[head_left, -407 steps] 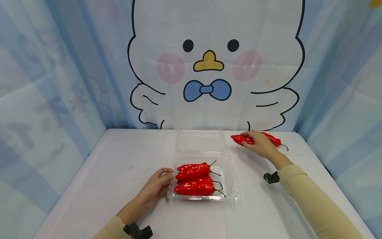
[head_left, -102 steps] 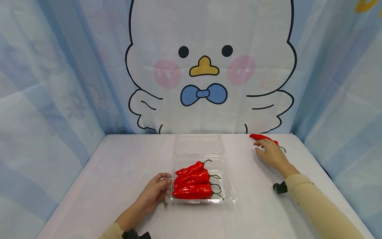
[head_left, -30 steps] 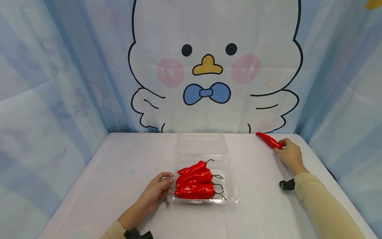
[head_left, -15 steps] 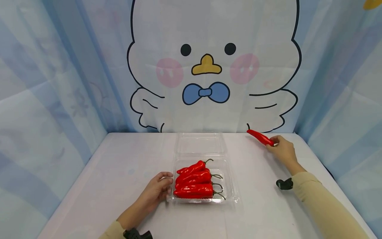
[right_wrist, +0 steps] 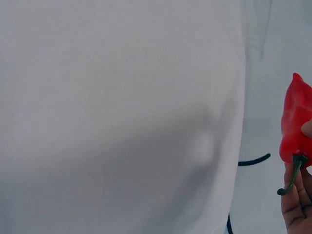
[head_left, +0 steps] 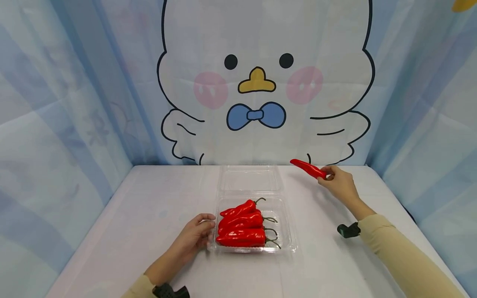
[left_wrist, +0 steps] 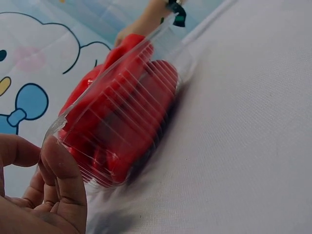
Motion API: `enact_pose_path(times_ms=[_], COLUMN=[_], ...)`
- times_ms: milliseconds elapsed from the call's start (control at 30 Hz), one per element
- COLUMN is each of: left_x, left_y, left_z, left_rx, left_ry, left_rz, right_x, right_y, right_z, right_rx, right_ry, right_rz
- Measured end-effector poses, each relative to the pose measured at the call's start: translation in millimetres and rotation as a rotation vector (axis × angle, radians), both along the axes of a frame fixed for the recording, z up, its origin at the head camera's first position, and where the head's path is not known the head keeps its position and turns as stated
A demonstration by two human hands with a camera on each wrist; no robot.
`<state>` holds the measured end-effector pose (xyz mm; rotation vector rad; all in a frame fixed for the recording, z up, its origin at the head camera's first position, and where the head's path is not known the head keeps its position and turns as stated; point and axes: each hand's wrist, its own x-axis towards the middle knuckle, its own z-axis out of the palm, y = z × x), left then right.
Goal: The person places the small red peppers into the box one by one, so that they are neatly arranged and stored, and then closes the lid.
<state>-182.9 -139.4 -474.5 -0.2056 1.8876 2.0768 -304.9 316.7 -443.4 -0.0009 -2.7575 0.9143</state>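
Note:
My right hand (head_left: 339,182) holds a red chili pepper (head_left: 307,167) by its stem end, raised over the back right of the table. In the right wrist view that pepper (right_wrist: 294,119) shows its curved green stem, with the fingers at the right edge. A clear plastic clamshell box (head_left: 286,225) lies with its lid (head_left: 249,181) folded back, away from me. Several red peppers (head_left: 242,238) lie side by side in its base, stems to the right. My left hand (head_left: 191,238) pinches the box's left rim between thumb and fingers, as the left wrist view shows.
A white cloth covers the table (head_left: 119,231). At its back edge hangs a curtain (head_left: 261,142) printed with a cartoon bird, and blue curtains (head_left: 428,136) close off both sides.
My right hand reached to the back right, took the pepper there, lifted it and has carried it left. The left hand stays at the box. Earlier, a different pepper was in my right hand.

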Motion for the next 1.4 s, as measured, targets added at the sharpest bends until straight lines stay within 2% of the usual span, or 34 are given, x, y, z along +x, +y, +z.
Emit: enact_pose_path(times_ms=[267, 867, 1400], left_x=[-0.6, 0.6, -0.5], left_y=[-1.9, -3.9, -5.3], left_z=[0.5, 1.3, -0.4], left_rx=[0.001, -0.013, -0.029], left_ry=[0.003, 0.007, -0.002], left_rz=[-0.01, -0.007, -0.01], right_x=[6.2, 23.6, 29.3], right_y=[-25.3, -73.3, -102.1], right_z=[11.8, 19.0, 19.0], right_rx=[0.001, -0.058, -0.087], right_ry=[0.069, 0.046, 0.022], right_rz=[0.088, 0.188, 0.285])
